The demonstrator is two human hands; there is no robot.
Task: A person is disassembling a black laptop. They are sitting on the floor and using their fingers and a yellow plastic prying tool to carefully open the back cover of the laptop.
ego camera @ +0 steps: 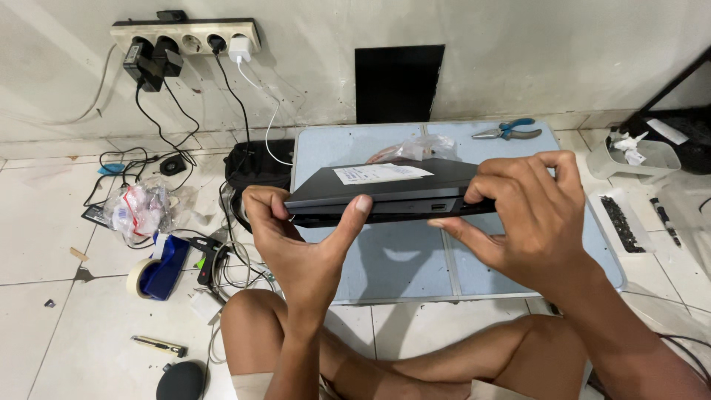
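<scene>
I see my left hand and right hand both clamped on a closed black laptop mid-frame, above a blue folding table. Pliers lie at the table's top right. A tape roll and tangled cables clutter the left floor.

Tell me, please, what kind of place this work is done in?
Probably a home repair corner on a tiled floor: a low blue table, pliers, and a power strip on the wall. Both hands hold a closed dark laptop.

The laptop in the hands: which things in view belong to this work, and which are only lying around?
In hand:
- closed dark laptop, held edge-on above the low blue table
- left hand, at its left end
- right hand, at its right end

Lying about:
- blue-handled pliers on the table
- tape roll on the floor
- power strip on the wall
- tray of black bits
</scene>
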